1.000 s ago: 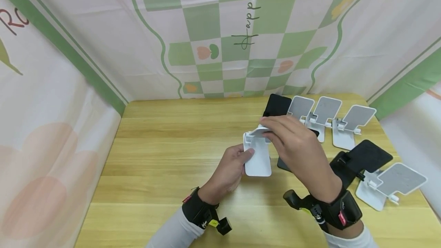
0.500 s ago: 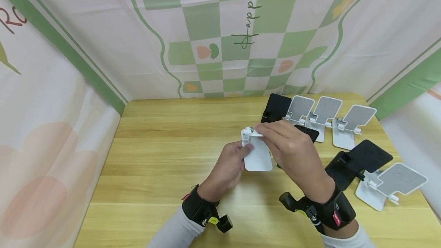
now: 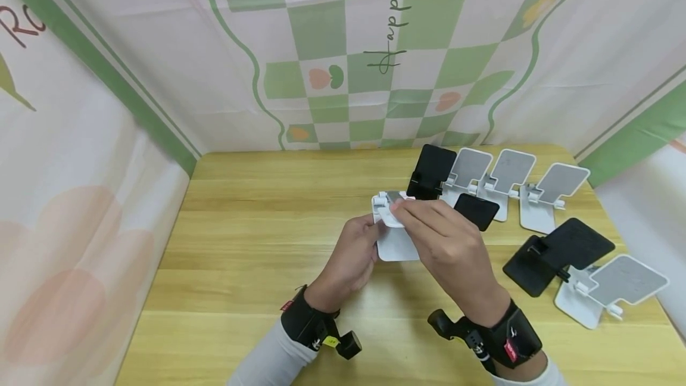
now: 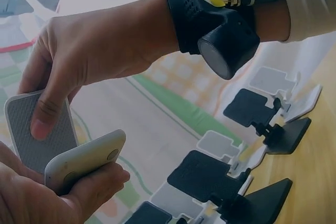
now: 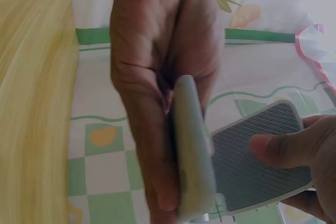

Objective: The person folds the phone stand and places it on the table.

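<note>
Over the middle of the table I hold a white phone stand point(image 3: 398, 248). My left hand point(image 3: 348, 258) grips its flat base from the left, thumb on the face. My right hand point(image 3: 447, 243) pinches the hinged upper plate, with the thumb on its grey textured pad point(image 4: 59, 132). That plate tilts out over the base, joined by the white hinge at the top end. In the right wrist view the base point(image 5: 195, 156) shows edge-on against the left palm, and the padded plate point(image 5: 236, 177) stands at an angle beside it. Part of the stand is hidden by my right fingers.
Several unfolded phone stands occupy the table's right side. A black stand point(image 3: 435, 162) and white stands point(image 3: 513, 171) line the back; another black one point(image 3: 477, 212) is behind my right hand. Farther right are a black stand point(image 3: 581, 243) and a white one point(image 3: 624, 279). A patterned cloth point(image 3: 370, 34) hangs behind.
My right hand has moved a little left and down, swinging the upper plate toward me over the base. The left hand stays on the base, which has risen slightly in view.
</note>
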Action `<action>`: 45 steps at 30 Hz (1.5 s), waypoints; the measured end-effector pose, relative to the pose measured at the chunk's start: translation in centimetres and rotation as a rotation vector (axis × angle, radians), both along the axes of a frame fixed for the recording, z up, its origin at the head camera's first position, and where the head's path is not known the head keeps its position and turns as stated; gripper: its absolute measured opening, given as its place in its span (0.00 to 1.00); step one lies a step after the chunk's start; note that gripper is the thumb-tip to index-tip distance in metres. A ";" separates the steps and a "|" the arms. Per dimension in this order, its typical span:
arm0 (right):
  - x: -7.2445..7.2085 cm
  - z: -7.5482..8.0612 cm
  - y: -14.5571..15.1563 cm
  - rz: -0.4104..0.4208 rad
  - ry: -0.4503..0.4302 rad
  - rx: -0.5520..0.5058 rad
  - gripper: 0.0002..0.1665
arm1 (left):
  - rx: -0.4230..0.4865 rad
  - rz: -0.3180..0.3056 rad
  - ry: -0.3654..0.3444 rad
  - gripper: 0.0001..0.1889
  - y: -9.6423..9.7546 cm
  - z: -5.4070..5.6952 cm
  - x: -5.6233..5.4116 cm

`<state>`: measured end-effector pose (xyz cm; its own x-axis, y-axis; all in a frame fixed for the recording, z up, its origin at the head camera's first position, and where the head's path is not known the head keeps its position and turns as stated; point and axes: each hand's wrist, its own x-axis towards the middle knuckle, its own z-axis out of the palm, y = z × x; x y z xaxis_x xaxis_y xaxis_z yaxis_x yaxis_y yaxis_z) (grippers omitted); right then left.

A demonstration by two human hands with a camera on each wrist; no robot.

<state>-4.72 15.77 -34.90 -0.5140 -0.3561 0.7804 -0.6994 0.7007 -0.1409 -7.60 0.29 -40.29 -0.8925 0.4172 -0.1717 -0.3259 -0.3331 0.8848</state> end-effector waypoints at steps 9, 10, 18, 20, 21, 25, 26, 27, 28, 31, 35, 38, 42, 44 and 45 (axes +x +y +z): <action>0.1 -1.3 -0.6 0.004 0.143 -0.025 0.15 | 0.009 0.031 0.018 0.24 -0.3 0.6 0.2; 0.1 -1.4 -0.8 0.006 0.157 -0.032 0.15 | 0.012 0.032 0.016 0.24 -0.4 0.7 0.2; 0.1 -2.6 -1.5 0.011 0.233 -0.078 0.13 | 0.046 0.053 0.028 0.24 -0.8 1.3 0.2; 0.1 -2.8 -1.6 0.011 0.248 -0.085 0.12 | 0.053 0.058 0.025 0.23 -0.9 1.4 0.2; 0.0 -2.9 -1.7 0.013 0.258 -0.090 0.12 | 0.057 0.059 0.027 0.23 -0.9 1.4 0.1; -0.1 -3.1 -1.8 0.023 0.282 -0.101 0.12 | 0.072 0.059 0.037 0.24 -1.1 1.6 0.1; -0.1 -3.2 -1.8 0.022 0.280 -0.098 0.12 | 0.075 0.059 0.041 0.24 -1.1 1.6 0.1; -0.1 -3.3 -1.8 0.021 0.277 -0.096 0.12 | 0.077 0.058 0.046 0.24 -1.1 1.6 0.1; -0.1 -3.3 -1.8 0.019 0.273 -0.094 0.12 | 0.079 0.060 0.047 0.24 -1.1 1.6 0.1; -0.1 -3.4 -1.8 0.009 0.254 -0.090 0.12 | 0.081 0.062 0.047 0.24 -1.1 1.6 0.1; 0.0 -3.4 -1.7 0.005 0.217 -0.104 0.12 | 0.093 0.057 0.036 0.24 -1.2 1.5 0.1; 0.1 -3.4 -1.6 -0.001 0.169 -0.113 0.12 | 0.131 0.047 0.003 0.25 -1.4 1.5 0.1; 0.1 -3.5 -1.3 -0.015 0.118 -0.117 0.14 | 0.175 0.045 -0.048 0.29 -1.7 1.5 0.1; 0.1 -3.6 -1.2 -0.014 0.101 -0.120 0.14 | 0.185 0.045 -0.060 0.31 -1.8 1.5 0.2; 0.2 -3.6 -1.2 -0.009 0.090 -0.121 0.14 | 0.191 0.043 -0.064 0.32 -1.8 1.6 0.2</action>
<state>-4.56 14.58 -38.50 -0.4426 -0.2521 0.8605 -0.7070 0.6884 -0.1620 -7.43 -1.51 -38.72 -0.8999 0.4096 -0.1498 -0.3611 -0.5074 0.7824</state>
